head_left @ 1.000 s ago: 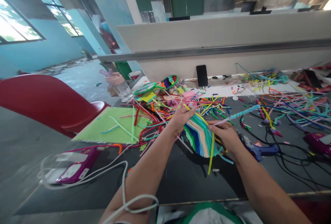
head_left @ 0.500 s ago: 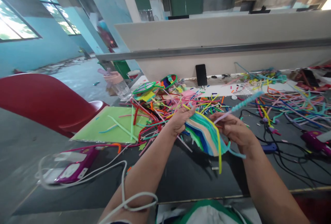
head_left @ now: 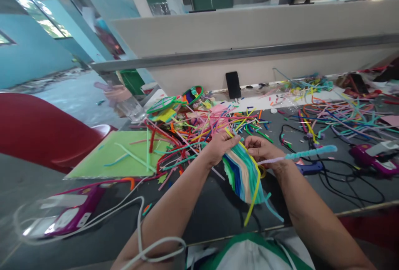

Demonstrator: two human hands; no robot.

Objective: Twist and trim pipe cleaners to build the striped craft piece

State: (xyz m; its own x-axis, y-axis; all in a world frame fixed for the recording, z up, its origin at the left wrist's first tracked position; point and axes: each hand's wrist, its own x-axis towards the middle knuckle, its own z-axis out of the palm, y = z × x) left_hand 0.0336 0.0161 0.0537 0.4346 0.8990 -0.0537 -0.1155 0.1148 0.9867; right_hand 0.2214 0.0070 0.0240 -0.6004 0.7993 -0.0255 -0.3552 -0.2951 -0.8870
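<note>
A striped piece [head_left: 245, 170] of pipe cleaners, in green, blue, beige and turquoise, hangs above the dark table. My left hand [head_left: 221, 147] pinches its upper left end. Along the right edge runs a yellow pipe cleaner [head_left: 256, 187], with its lower end sticking out below. My right hand [head_left: 262, 149] is closed at the upper right edge, fingertips near the yellow strand. From beside this hand a twisted lilac and light blue pipe cleaner [head_left: 307, 152] points right, across the wrist. What exactly the right fingertips grip is too small to tell.
Loose pipe cleaners [head_left: 199, 124] lie piled behind my hands. At left are a green sheet [head_left: 93, 157], a purple device [head_left: 75, 211] and a white cable. A phone [head_left: 233, 85] leans at the back; black cables and another purple device [head_left: 370, 157] are at right.
The view has shifted right. My right hand has moved in closer to my left hand, the striped piece hangs more steeply, and the twisted pipe cleaner has swung down to nearly level.
</note>
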